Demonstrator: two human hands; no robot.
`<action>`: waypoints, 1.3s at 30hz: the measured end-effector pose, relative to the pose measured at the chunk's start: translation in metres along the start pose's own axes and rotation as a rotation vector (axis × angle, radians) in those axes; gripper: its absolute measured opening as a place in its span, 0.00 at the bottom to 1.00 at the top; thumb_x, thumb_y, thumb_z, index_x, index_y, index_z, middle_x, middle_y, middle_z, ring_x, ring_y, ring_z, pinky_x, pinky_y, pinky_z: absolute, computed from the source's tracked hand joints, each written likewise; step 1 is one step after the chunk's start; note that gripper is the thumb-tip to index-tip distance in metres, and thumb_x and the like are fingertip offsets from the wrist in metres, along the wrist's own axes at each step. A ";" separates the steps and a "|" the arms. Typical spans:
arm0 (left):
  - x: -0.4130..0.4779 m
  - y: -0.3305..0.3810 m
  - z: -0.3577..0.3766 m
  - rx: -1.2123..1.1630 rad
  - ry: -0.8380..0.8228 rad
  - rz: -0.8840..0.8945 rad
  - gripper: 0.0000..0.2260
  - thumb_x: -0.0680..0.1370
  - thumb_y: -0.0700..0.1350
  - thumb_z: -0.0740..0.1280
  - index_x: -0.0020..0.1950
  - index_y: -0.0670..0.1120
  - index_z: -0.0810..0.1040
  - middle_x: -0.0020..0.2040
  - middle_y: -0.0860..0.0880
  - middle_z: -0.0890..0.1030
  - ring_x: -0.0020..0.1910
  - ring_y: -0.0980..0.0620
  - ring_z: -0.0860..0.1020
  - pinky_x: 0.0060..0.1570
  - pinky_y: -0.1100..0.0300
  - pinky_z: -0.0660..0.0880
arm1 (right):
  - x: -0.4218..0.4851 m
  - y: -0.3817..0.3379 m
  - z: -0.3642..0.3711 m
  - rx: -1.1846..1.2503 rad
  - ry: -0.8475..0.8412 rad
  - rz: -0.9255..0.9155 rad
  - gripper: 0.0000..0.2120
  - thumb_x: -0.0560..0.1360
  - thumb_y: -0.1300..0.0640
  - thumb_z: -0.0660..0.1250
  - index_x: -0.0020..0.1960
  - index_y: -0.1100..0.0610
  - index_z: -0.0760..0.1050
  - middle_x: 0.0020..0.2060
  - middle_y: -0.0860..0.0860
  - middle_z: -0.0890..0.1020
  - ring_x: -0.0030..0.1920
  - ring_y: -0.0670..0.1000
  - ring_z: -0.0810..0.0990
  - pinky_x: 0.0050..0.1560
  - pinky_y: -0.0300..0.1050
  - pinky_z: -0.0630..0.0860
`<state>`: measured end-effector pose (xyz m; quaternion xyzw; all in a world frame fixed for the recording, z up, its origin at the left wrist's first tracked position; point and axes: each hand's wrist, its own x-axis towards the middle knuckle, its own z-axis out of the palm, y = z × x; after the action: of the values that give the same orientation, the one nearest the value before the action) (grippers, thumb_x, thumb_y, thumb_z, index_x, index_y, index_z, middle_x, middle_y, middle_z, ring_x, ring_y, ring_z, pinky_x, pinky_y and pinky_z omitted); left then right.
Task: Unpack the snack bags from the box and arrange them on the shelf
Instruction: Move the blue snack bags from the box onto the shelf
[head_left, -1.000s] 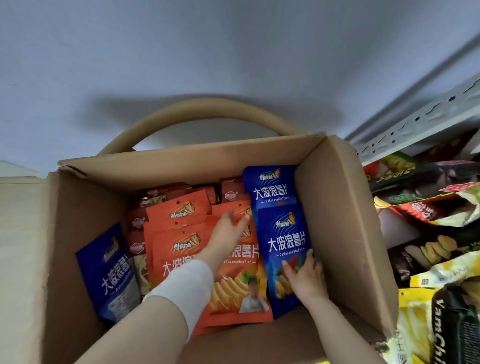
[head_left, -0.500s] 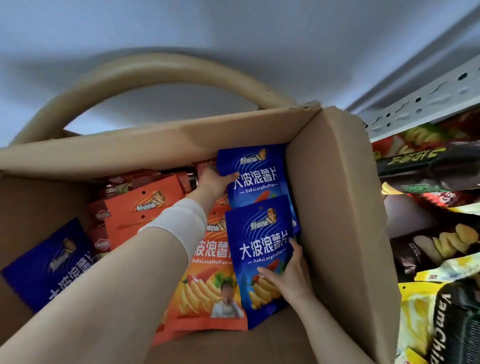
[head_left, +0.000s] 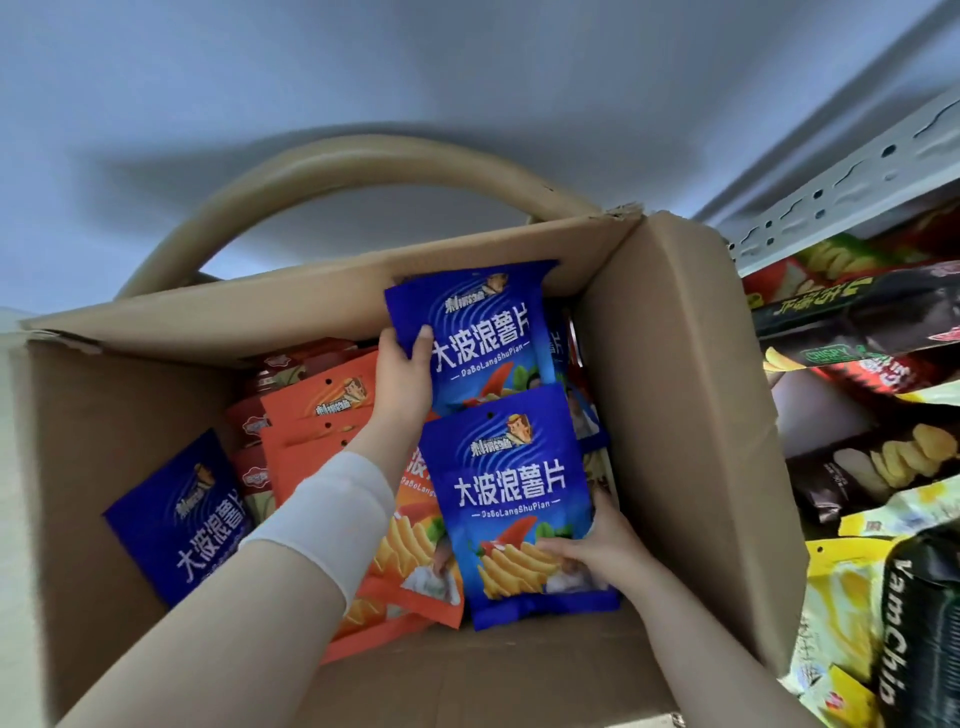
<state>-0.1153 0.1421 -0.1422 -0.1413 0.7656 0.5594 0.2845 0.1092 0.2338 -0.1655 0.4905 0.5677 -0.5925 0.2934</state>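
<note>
**A:** ok so where are the hands at?

**B:** both are down inside the open brown cardboard box (head_left: 675, 389). the left hand (head_left: 402, 384) grips an upper blue foil snack bag (head_left: 478, 338) by its left edge, thumb across the front. that's up near the box's far right corner, and the bag's top sits in front of the far flap.

**A:** and the other one?

**B:** the right hand (head_left: 597, 551) is clamped on the bottom right of a lower blue foil snack bag (head_left: 509, 499), fingers curled over the chips picture, close to the box's right wall. that bag overlaps the bottom of the upper one.

**A:** anything else in there?

**B:** there's a pile of orange foil snack bags (head_left: 322, 415) in the middle, partly under the left arm. a third blue snack bag (head_left: 182, 519) leans at the left wall. there's also a white sleeve (head_left: 332, 514) on the left forearm.

**A:** shelf?

**B:** a grey perforated metal shelf (head_left: 831, 187) stands just right of the box, with yellow and black snack bags (head_left: 883, 597) stacked below its rail. a tan curved tube (head_left: 311, 176) arches behind the box's far edge, can't tell what it is.
</note>
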 end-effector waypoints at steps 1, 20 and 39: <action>-0.005 0.004 -0.007 -0.022 0.030 0.033 0.07 0.81 0.45 0.60 0.58 0.46 0.68 0.54 0.48 0.77 0.50 0.51 0.79 0.50 0.56 0.77 | -0.003 0.000 0.002 0.018 -0.034 0.006 0.24 0.63 0.61 0.78 0.54 0.53 0.71 0.52 0.47 0.79 0.49 0.44 0.78 0.46 0.37 0.75; -0.111 0.159 -0.130 -0.072 -0.219 0.508 0.13 0.74 0.43 0.70 0.55 0.44 0.70 0.46 0.54 0.79 0.42 0.59 0.80 0.36 0.70 0.76 | -0.181 -0.019 0.018 0.391 0.619 -0.365 0.12 0.63 0.55 0.78 0.39 0.55 0.76 0.34 0.54 0.81 0.38 0.56 0.78 0.48 0.51 0.75; -0.444 0.212 0.019 -0.033 -0.633 1.134 0.09 0.75 0.50 0.68 0.53 0.51 0.72 0.43 0.62 0.78 0.38 0.70 0.78 0.37 0.75 0.73 | -0.481 0.166 -0.077 0.872 1.240 -0.648 0.08 0.68 0.66 0.73 0.35 0.61 0.74 0.22 0.46 0.79 0.23 0.42 0.76 0.25 0.30 0.71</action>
<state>0.1306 0.1851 0.2820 0.4521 0.5917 0.6492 0.1548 0.4449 0.1766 0.2199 0.6105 0.4590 -0.4364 -0.4755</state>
